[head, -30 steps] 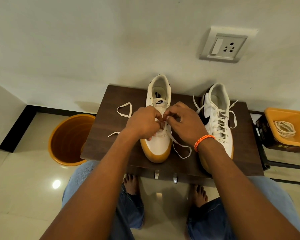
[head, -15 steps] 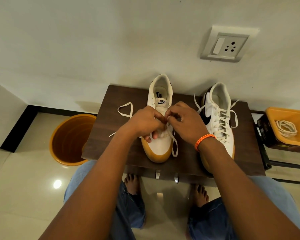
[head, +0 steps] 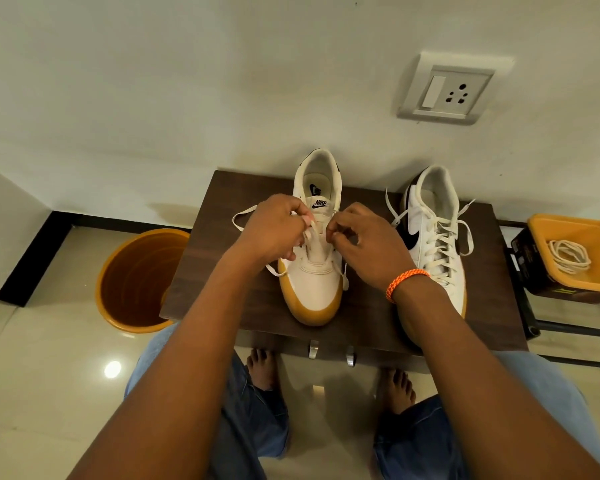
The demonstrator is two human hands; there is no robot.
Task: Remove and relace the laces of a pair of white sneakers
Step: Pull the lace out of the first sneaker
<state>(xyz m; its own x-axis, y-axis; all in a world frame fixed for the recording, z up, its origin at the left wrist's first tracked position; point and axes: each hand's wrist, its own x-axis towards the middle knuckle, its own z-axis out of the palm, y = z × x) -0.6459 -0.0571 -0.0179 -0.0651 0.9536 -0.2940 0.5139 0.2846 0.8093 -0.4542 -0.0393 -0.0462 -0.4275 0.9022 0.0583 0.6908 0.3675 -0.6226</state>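
Two white sneakers with gum soles stand on a small dark wooden table [head: 222, 271], toes toward me. The left sneaker [head: 314, 285] is in the middle, its white lace [head: 239, 218] trailing off to the left and hanging on the right side. My left hand [head: 274, 230] pinches the lace at the shoe's left eyelets. My right hand [head: 364, 244], with an orange wristband, pinches the lace at the right eyelets. The right sneaker [head: 437, 237] is fully laced, with loose lace ends.
An orange bucket [head: 136, 282] stands on the floor left of the table. At the right an orange tray [head: 575, 251] holds a coiled lace [head: 568, 254]. A wall socket [head: 447, 90] is above. My knees and bare feet are under the table's front edge.
My hands have moved up the left sneaker toward its tongue and drawn apart, and the lace loop that lay on the table right of the toe has been pulled in.
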